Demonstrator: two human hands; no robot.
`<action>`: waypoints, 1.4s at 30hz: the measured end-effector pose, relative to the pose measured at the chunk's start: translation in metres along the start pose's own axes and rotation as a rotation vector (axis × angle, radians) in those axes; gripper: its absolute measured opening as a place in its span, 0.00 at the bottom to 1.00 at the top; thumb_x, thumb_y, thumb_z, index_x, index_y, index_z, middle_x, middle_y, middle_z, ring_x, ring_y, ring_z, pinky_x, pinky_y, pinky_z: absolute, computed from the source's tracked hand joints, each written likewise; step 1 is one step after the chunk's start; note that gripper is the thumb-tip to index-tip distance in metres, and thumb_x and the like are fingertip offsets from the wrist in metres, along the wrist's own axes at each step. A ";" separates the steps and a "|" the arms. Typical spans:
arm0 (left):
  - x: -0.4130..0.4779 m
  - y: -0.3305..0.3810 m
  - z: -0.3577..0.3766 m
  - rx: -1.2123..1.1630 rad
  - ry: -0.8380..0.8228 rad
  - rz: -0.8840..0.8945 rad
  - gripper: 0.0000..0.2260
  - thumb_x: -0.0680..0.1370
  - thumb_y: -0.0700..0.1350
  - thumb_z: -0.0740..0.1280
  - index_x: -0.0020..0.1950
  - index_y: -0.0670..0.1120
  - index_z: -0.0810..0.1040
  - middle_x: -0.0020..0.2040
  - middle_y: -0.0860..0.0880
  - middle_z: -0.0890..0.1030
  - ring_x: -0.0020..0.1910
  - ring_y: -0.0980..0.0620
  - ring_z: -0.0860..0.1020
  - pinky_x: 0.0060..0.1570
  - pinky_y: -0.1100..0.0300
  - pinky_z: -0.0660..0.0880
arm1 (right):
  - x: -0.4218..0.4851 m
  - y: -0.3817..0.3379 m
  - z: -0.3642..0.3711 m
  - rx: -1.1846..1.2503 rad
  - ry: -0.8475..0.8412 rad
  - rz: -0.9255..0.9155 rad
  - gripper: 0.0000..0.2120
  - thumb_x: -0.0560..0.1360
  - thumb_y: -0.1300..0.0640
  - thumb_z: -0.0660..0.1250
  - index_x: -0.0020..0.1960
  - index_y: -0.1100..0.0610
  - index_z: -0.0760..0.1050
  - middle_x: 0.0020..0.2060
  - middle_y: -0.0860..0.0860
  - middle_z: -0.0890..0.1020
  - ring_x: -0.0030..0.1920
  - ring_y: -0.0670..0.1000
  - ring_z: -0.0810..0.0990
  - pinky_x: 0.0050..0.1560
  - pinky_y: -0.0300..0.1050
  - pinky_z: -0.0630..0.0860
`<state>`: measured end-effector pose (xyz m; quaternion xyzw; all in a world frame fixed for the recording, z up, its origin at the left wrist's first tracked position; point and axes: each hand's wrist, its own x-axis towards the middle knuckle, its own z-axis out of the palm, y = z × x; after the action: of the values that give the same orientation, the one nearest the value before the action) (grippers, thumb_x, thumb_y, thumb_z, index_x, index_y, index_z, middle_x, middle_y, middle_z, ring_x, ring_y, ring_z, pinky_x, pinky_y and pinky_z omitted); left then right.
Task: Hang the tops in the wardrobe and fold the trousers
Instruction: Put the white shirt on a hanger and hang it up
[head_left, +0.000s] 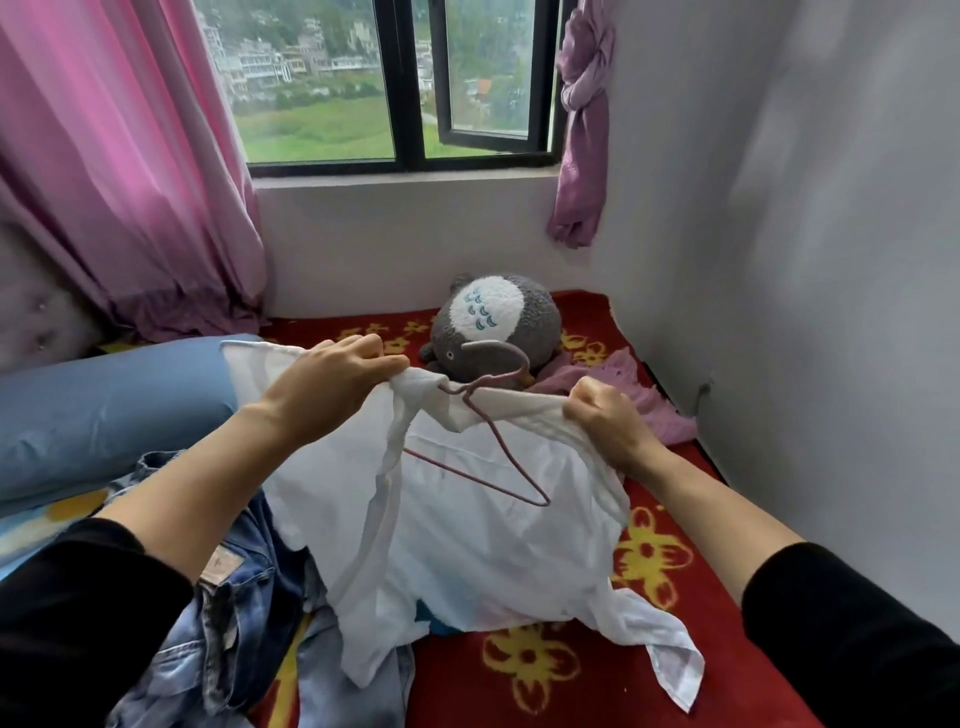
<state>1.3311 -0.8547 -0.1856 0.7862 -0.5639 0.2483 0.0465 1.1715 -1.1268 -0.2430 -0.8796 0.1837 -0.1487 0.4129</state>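
A white top (467, 545) hangs between my hands above the bed, with a thin pink wire hanger (488, 441) partly inside its neck; the hook sticks out at the top. My left hand (332, 384) pinches the collar to the left of the hook. My right hand (608, 421) grips the top's right shoulder in a fist. Blue denim trousers (228, 623) lie crumpled at the lower left, partly under the white top.
A red blanket with yellow flowers (649, 675) covers the bed. A grey plush toy (493, 322) and a pink-purple garment (644, 395) lie near the far wall. A blue pillow (114, 405) is on the left. Pink curtains (130, 182) flank the window; a white wall runs along the right.
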 end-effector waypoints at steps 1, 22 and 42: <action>-0.001 -0.003 0.000 0.003 0.004 -0.014 0.19 0.67 0.29 0.74 0.54 0.44 0.81 0.38 0.45 0.75 0.31 0.45 0.75 0.28 0.56 0.73 | -0.003 0.002 -0.001 -0.155 -0.063 -0.048 0.14 0.70 0.46 0.64 0.38 0.57 0.68 0.33 0.51 0.77 0.35 0.53 0.74 0.35 0.50 0.68; 0.012 0.027 -0.030 -0.416 0.346 -0.543 0.11 0.74 0.42 0.70 0.55 0.43 0.83 0.39 0.48 0.78 0.34 0.54 0.74 0.35 0.74 0.67 | 0.014 -0.126 -0.024 0.702 -0.333 0.046 0.16 0.69 0.68 0.70 0.56 0.64 0.77 0.39 0.54 0.78 0.37 0.50 0.77 0.38 0.42 0.77; -0.081 0.072 -0.207 -0.279 0.866 -0.862 0.12 0.78 0.39 0.66 0.55 0.56 0.80 0.44 0.54 0.82 0.44 0.59 0.78 0.45 0.64 0.74 | 0.011 -0.256 0.002 0.089 -0.041 -0.787 0.06 0.75 0.58 0.65 0.43 0.59 0.80 0.37 0.54 0.82 0.41 0.57 0.79 0.40 0.50 0.73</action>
<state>1.1764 -0.7378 -0.0554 0.7575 -0.1534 0.4275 0.4689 1.2330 -0.9789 -0.0427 -0.8669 -0.1823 -0.2858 0.3656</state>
